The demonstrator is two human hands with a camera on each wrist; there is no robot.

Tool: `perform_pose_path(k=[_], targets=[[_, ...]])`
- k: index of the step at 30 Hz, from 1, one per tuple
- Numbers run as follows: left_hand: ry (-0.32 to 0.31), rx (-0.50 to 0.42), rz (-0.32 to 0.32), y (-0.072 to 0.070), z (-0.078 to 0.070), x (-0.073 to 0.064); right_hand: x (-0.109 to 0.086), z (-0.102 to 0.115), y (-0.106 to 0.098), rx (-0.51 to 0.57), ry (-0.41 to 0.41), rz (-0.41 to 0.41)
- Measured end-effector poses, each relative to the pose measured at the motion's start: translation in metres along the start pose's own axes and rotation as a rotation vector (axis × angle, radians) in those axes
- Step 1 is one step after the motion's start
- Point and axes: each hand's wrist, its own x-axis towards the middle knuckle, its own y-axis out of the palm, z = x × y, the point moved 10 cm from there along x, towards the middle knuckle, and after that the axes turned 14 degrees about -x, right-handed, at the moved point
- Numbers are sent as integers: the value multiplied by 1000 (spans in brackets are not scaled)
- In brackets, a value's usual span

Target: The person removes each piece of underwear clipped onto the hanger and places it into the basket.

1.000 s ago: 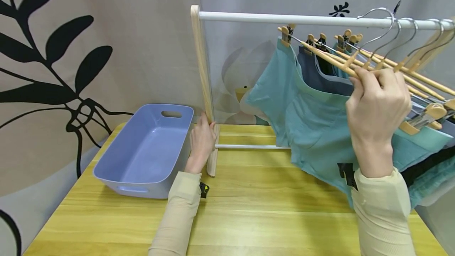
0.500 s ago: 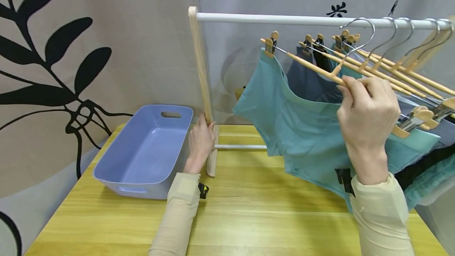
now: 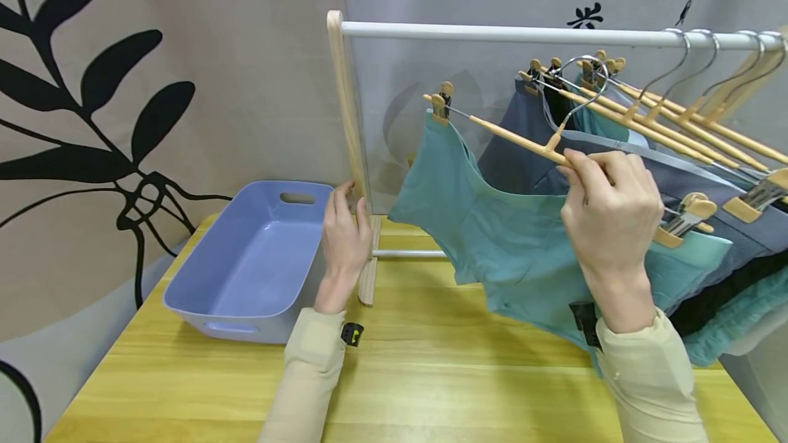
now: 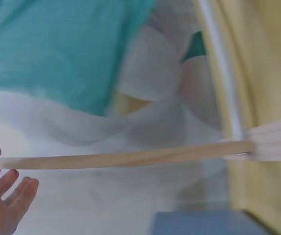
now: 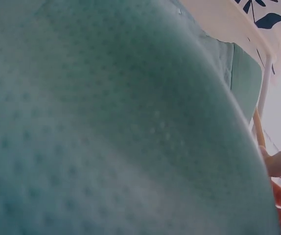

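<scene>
My right hand [image 3: 612, 214] pinches the wooden bar of a clip hanger [image 3: 511, 134], whose metal hook stands below the rail. Teal shorts [image 3: 511, 224] hang from its two clips; in the right wrist view the teal cloth [image 5: 121, 117] fills most of the picture. My left hand [image 3: 346, 241] is at the left wooden post [image 3: 349, 108] of the clothes rack, its fingers loosely extended. In the left wrist view, the thumb and fingers of the left hand [image 4: 6, 200] are spread on either side of the post [image 4: 121, 159].
A blue plastic basin [image 3: 246, 258] stands left of the rack on the wooden table [image 3: 431, 374]. Several more clip hangers [image 3: 695, 125] with clothes hang from the white rail [image 3: 492, 33] at the right. A lower bar [image 3: 409, 253] crosses near the tabletop.
My right hand has brought the hanger with the teal shorts left, down and off the rail. My left hand has loosened its grip on the post.
</scene>
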Motion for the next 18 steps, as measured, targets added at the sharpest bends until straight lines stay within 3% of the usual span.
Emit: perform_pose_path(k=[3, 6, 18], targets=[[99, -19, -65, -13, -28, 5, -3, 5, 1, 10, -18, 11], [153, -30, -80, -20, -47, 10, -6, 9, 3, 26, -36, 22], [223, -97, -1, -32, -90, 22, -16, 26, 2, 90, -102, 43]])
